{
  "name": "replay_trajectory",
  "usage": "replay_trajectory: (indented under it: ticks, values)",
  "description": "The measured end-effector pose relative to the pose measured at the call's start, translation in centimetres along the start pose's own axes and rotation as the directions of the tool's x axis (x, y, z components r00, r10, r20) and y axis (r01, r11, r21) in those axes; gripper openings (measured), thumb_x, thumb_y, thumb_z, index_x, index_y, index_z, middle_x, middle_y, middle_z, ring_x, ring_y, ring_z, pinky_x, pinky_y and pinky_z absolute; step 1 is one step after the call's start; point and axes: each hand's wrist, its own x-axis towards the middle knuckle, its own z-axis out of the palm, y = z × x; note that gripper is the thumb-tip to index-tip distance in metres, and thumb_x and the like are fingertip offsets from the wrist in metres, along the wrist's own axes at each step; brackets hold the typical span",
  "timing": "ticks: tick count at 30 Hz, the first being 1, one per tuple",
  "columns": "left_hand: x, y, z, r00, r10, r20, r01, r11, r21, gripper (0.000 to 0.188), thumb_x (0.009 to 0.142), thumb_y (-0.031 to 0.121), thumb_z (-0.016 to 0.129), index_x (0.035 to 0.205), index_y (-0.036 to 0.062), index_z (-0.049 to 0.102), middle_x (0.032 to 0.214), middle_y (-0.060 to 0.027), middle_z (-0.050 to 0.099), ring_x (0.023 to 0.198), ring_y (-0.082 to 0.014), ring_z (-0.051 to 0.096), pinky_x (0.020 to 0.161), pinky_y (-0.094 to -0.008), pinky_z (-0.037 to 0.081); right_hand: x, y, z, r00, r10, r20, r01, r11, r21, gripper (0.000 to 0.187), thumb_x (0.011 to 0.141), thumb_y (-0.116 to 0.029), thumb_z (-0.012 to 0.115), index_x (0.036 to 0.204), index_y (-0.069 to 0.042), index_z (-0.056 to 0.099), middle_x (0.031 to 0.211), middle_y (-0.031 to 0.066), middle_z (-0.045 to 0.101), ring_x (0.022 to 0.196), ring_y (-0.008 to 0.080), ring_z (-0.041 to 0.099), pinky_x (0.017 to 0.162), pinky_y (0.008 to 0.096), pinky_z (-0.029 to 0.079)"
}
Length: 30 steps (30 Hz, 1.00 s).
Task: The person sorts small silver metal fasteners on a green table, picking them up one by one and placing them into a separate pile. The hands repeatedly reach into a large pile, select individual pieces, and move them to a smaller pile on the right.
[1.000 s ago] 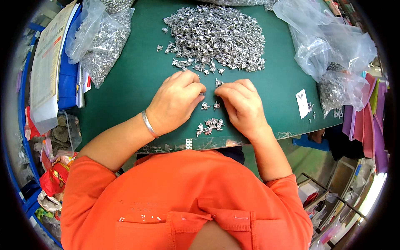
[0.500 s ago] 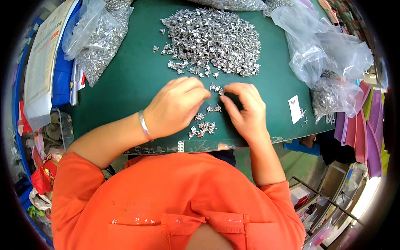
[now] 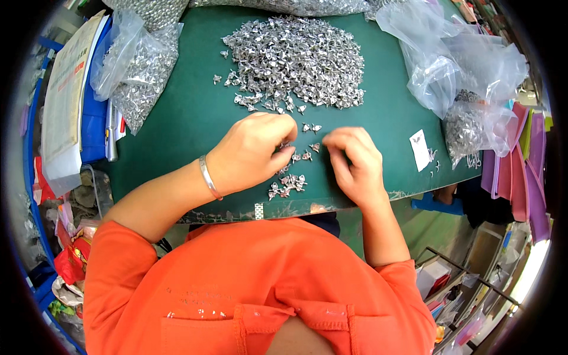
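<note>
A big heap of small silver metal parts lies at the far side of the green table mat. My left hand, with a silver bracelet on the wrist, rests on the mat, its fingertips curled among a few loose parts. My right hand is beside it, fingers bent and pinched together; whether a part is between them cannot be seen. A small cluster of sorted parts lies near the mat's front edge, between both hands.
Clear plastic bags of silver parts lie at the left and right. A small white label lies on the mat at the right. Papers on a blue bin stand at the left; purple folders at the right.
My hands have drawn slightly apart, the right one shifting to the right and away from the loose parts. The left hand has stayed at the parts.
</note>
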Motion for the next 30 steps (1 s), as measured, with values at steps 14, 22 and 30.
replay_trajectory:
  ticks: [14,22,30]
  values:
    - [-1.1,1.1,-1.1,0.745,-0.582,0.327,0.437,0.055,-0.898,0.03,0.104,0.008,0.054,0.127,-0.01,0.06,0.122,-0.0258,0.068,0.112,-0.0331,0.07,0.091,-0.037,0.061,-0.3,0.0,0.1,0.995,0.076,0.068,-0.082,0.992,0.092,0.021,0.08,0.008,0.069,0.098,-0.003,0.069,0.098,0.0102,0.069,0.092,0.0314,0.064,0.08,0.0397,0.053]
    - [-0.9,2.0,-1.9,0.742,-0.588,0.322,0.485,0.139,-0.863,0.031,0.103,0.005,0.055,0.129,-0.0094,0.059,0.125,-0.0254,0.067,0.114,-0.0325,0.07,0.093,-0.0361,0.061,0.6,-1.1,1.4,0.998,0.055,-0.006,-0.054,0.995,0.087,0.02,0.081,0.008,0.067,0.098,-0.003,0.068,0.098,0.0125,0.069,0.093,0.0335,0.065,0.082,0.0413,0.053]
    - [-1.3,2.4,-3.4,0.724,-0.633,0.273,0.515,0.233,-0.825,0.024,0.1,0.007,0.061,0.12,-0.0068,0.064,0.114,-0.02,0.072,0.103,-0.0264,0.073,0.086,-0.033,0.061,1.9,0.3,1.9,0.998,-0.007,0.067,0.005,1.0,0.02,0.018,0.078,0.006,0.07,0.093,-0.004,0.068,0.096,0.009,0.067,0.093,0.0304,0.063,0.08,0.0401,0.053]
